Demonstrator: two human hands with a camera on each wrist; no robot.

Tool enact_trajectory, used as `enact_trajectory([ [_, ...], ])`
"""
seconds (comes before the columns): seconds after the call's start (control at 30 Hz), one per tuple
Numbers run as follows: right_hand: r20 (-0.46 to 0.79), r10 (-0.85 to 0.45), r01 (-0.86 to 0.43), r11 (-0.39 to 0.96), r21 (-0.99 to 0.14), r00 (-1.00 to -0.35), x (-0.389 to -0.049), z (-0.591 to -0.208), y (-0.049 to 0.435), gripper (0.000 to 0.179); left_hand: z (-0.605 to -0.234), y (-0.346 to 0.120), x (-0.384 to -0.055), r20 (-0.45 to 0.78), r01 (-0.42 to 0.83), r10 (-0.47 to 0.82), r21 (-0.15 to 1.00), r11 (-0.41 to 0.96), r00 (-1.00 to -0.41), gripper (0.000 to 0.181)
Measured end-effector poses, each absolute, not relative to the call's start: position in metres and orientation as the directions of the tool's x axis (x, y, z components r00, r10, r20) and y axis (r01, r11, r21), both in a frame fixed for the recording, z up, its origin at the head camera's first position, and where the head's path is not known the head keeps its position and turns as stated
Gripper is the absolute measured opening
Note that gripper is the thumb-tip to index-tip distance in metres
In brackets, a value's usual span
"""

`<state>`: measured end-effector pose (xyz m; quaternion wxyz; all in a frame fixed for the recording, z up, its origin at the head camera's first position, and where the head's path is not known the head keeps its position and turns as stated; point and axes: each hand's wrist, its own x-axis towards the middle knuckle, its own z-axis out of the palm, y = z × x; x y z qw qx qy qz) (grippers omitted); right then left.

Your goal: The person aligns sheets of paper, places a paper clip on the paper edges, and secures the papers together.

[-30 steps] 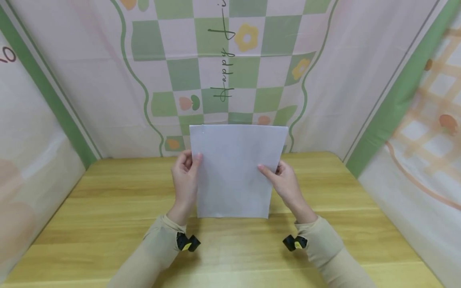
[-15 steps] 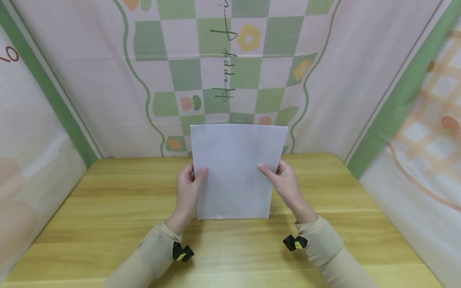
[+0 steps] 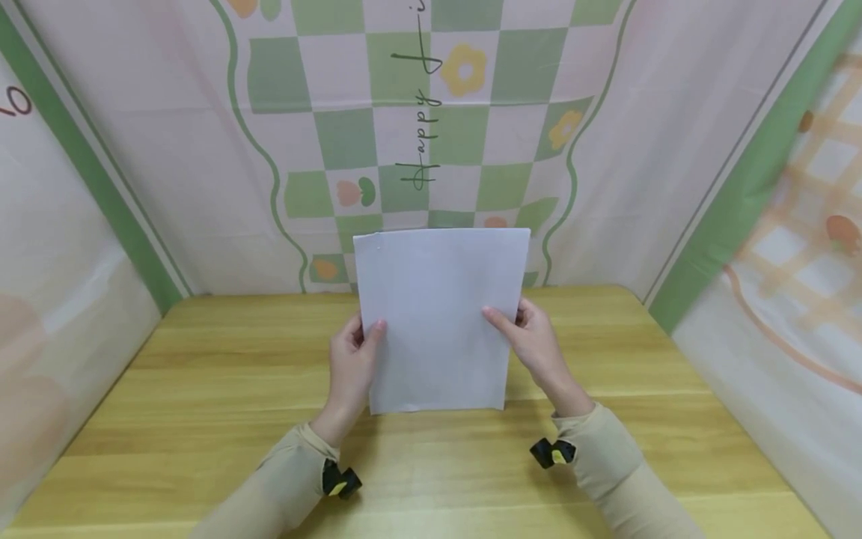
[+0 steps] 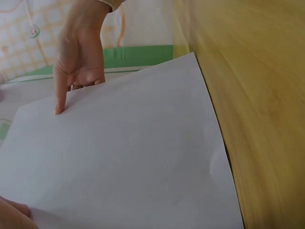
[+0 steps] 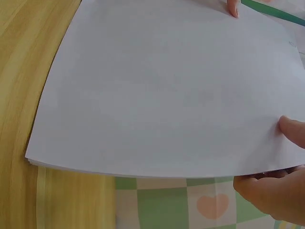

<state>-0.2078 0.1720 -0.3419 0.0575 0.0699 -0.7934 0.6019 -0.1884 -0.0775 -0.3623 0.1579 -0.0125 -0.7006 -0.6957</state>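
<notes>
A stack of blank white paper [image 3: 438, 322] stands upright, its lower edge at the wooden table. My left hand [image 3: 350, 367] grips its left side, thumb on the near face and fingers behind. On the opposite side my right hand [image 3: 535, 348] pinches it the same way. In the right wrist view the paper [image 5: 157, 90] shows several layered sheets along one edge, with the right hand [image 5: 276, 191] holding that edge. The left wrist view shows the paper's [image 4: 128, 157] broad plain face; the right thumb presses near its far edge. Fingers behind the paper are mostly hidden.
The wooden table [image 3: 202, 389] spreads out around the paper. Behind it hangs a checked green and white cloth [image 3: 397, 135]. Fabric side walls with green borders [image 3: 94, 165] flank the table. A small black wrist camera [image 3: 342, 479] sits at the left sleeve, another [image 3: 552, 453] at the right.
My left hand has slid down along the paper's left edge. The paper's top right corner has shifted slightly left and up. My right hand stays in nearly the same place.
</notes>
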Motion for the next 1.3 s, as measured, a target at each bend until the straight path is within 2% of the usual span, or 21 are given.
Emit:
enact_trajectory([
  [0.2, 0.170, -0.060, -0.179, 0.255, -0.950, -0.984, -0.211, -0.344, 0.174, 0.047, -0.361, -0.080, -0.190, 0.231, 0.232, -0.196, 0.972, 0.019, -0.953, 0.031],
  [0.43, 0.103, -0.045, -0.111, 0.263, -0.958, -0.994, -0.214, -0.346, 0.175, 0.045, -0.357, -0.083, -0.196, 0.212, 0.205, -0.201, 0.977, 0.052, -0.956, 0.031],
  [0.6, 0.082, -0.029, -0.087, 0.303, -0.949, -0.996, -0.218, -0.347, 0.176, 0.046, -0.356, -0.085, -0.200, 0.199, 0.188, -0.184, 0.979, 0.077, -0.963, 0.030],
  [0.9, 0.072, -0.040, -0.082, 0.394, -0.916, -0.997, -0.224, -0.349, 0.179, 0.047, -0.355, -0.091, -0.207, 0.105, 0.090, -0.128, 0.989, 0.118, -0.986, 0.030],
  [1.3, 0.048, -0.092, -0.083, 0.433, -0.897, -0.995, -0.229, -0.355, 0.184, 0.045, -0.365, -0.100, -0.217, 0.068, 0.056, -0.058, 0.982, 0.181, -0.996, 0.034],
])
